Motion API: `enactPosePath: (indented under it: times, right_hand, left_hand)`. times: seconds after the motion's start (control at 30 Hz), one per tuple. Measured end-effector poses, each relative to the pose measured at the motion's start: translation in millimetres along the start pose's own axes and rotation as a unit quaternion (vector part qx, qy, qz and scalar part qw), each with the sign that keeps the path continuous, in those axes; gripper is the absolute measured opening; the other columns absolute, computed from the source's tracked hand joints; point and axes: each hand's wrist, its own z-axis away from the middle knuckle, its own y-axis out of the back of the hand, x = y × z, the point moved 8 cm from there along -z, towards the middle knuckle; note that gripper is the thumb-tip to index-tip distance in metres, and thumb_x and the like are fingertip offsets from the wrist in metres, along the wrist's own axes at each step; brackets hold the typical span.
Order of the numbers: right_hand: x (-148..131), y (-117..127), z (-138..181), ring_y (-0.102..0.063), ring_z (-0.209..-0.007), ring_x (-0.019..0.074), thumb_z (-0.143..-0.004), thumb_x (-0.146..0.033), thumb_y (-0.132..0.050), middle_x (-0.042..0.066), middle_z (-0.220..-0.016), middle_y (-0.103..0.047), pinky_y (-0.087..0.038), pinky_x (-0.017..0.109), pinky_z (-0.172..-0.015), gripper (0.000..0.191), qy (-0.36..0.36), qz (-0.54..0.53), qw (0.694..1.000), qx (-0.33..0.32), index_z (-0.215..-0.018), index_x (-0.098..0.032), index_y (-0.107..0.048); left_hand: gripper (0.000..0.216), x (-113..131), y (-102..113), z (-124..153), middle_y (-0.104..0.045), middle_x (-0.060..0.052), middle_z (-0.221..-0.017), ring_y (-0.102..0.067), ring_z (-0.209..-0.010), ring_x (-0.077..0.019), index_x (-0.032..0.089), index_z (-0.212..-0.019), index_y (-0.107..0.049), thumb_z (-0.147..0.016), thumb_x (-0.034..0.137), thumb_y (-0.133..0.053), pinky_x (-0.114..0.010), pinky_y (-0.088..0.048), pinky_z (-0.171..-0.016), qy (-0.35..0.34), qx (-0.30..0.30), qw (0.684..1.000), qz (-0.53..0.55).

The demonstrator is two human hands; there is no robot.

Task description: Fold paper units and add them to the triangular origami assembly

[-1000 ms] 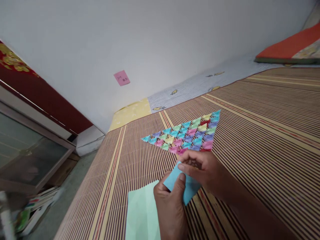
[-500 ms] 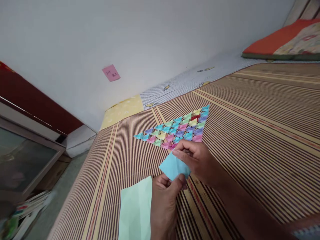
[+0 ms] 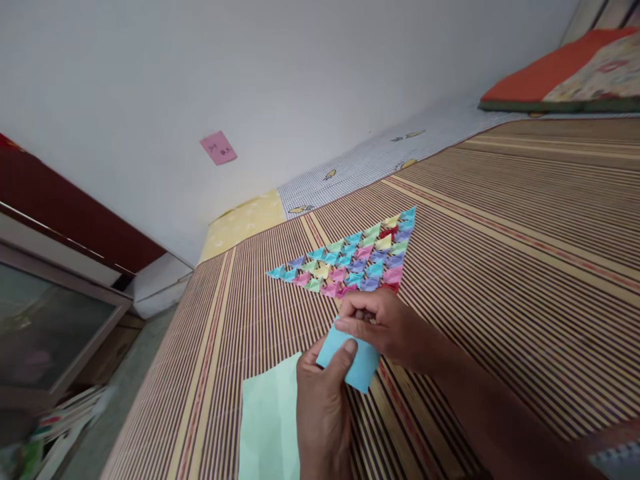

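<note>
Both hands pinch a small light blue paper (image 3: 357,365) just above a striped bamboo mat (image 3: 500,267). My left hand (image 3: 323,407) holds its lower left edge with the thumb on top. My right hand (image 3: 387,327) grips its upper edge with curled fingers. Just beyond the hands lies a triangle of many small folded paper pieces (image 3: 355,263) in blue, pink, green, yellow and purple. A pale green paper sheet (image 3: 267,427) lies flat on the mat under my left wrist.
A pink sticky note (image 3: 219,147) is stuck on the white wall. A checked sheet (image 3: 380,157) and yellow cloth (image 3: 245,220) edge the mat. An orange cushion (image 3: 560,73) lies far right. A glass-fronted cabinet (image 3: 45,320) and books on the floor (image 3: 60,420) are at left.
The hands shifted slightly and the blue paper now sits lower between them, with the left thumb pressed on its face. The view moved a little.
</note>
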Motion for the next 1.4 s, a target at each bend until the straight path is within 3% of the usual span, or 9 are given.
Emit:
enactPosePath:
  times: [0.13, 0.27, 0.5, 0.7, 0.93, 1.13, 1.4]
  right_hand:
    - [13.0, -6.7, -3.1, -0.042, -0.056, 0.0098, -0.085, -0.041, -0.069, -0.006, -0.062, -0.047, -0.033, 0.022, -0.051, 0.03, -0.036, -0.077, 0.996, 0.011, -0.071, -0.018, -0.057]
    - [21.1, -10.5, -3.5, -0.039, -0.053, 0.0096, -0.082, -0.044, -0.071, -0.007, -0.057, -0.044, -0.03, 0.023, -0.049, 0.035, -0.062, -0.082, 0.995, 0.017, -0.066, -0.018, -0.053]
    - [18.9, 6.5, -2.6, -0.048, -0.057, 0.0121, -0.084, -0.045, -0.068, -0.004, -0.061, -0.053, -0.038, 0.025, -0.056, 0.032, -0.056, -0.063, 0.993, 0.08, -0.07, -0.019, -0.056]
    - [24.9, -23.8, -1.7, -0.04, -0.054, 0.0109, -0.086, -0.049, -0.064, -0.005, -0.059, -0.043, -0.032, 0.024, -0.05, 0.038, -0.065, -0.057, 0.996, 0.02, -0.067, -0.019, -0.054]
    - [25.2, -10.1, -3.4, -0.047, -0.056, 0.0123, -0.082, -0.044, -0.069, -0.003, -0.058, -0.052, -0.037, 0.025, -0.054, 0.032, -0.058, -0.074, 0.994, 0.05, -0.067, -0.019, -0.057]
    - [31.0, -38.6, 0.6, -0.037, -0.053, 0.0096, -0.08, -0.04, -0.071, -0.005, -0.056, -0.043, -0.027, 0.024, -0.049, 0.037, -0.088, -0.049, 0.992, -0.075, -0.058, -0.018, -0.051]
    - [30.8, -39.2, 7.1, -0.039, -0.054, 0.0092, -0.077, -0.029, -0.072, -0.006, -0.056, -0.047, -0.029, 0.023, -0.052, 0.024, -0.061, -0.019, 0.984, -0.166, -0.063, -0.016, -0.058]
  left_hand:
    - [0.031, 7.0, 5.1, 2.5, -0.076, -0.007, -0.075, -0.068, -0.063, -0.0163, 0.011, -0.088, -0.079, -0.062, 0.023, -0.091, -0.028, -0.056, -0.067, -0.035, 0.042, 0.998, 0.032]
    - [0.031, 14.0, 16.5, 3.7, -0.076, -0.006, -0.073, -0.07, -0.064, -0.0164, 0.011, -0.083, -0.077, -0.055, 0.014, -0.091, -0.026, -0.057, -0.066, -0.073, 0.114, 0.987, 0.083]
    - [0.029, 16.9, 24.1, 7.1, -0.077, -0.006, -0.077, -0.073, -0.069, -0.0183, 0.013, -0.083, -0.072, -0.061, 0.018, -0.091, -0.029, -0.059, -0.07, -0.094, 0.169, 0.975, 0.109]
    - [0.03, 17.9, 20.8, 5.0, -0.075, -0.005, -0.073, -0.071, -0.066, -0.0173, 0.012, -0.079, -0.073, -0.056, 0.013, -0.091, -0.027, -0.057, -0.067, -0.097, 0.141, 0.978, 0.116]
    - [0.028, 14.1, 23.4, 2.3, -0.076, -0.006, -0.075, -0.071, -0.067, -0.0162, 0.012, -0.081, -0.073, -0.06, 0.017, -0.091, -0.027, -0.058, -0.068, -0.092, 0.153, 0.975, 0.135]
    - [0.027, 17.2, 30.1, 2.0, -0.075, -0.007, -0.076, -0.071, -0.069, -0.0168, 0.011, -0.083, -0.074, -0.065, 0.024, -0.09, -0.028, -0.058, -0.068, -0.103, 0.147, 0.975, 0.131]
    - [0.03, 21.6, 44.7, -3.5, -0.073, -0.004, -0.071, -0.07, -0.064, -0.0157, 0.012, -0.077, -0.071, -0.059, 0.02, -0.092, -0.027, -0.058, -0.064, -0.095, 0.167, 0.967, 0.169]
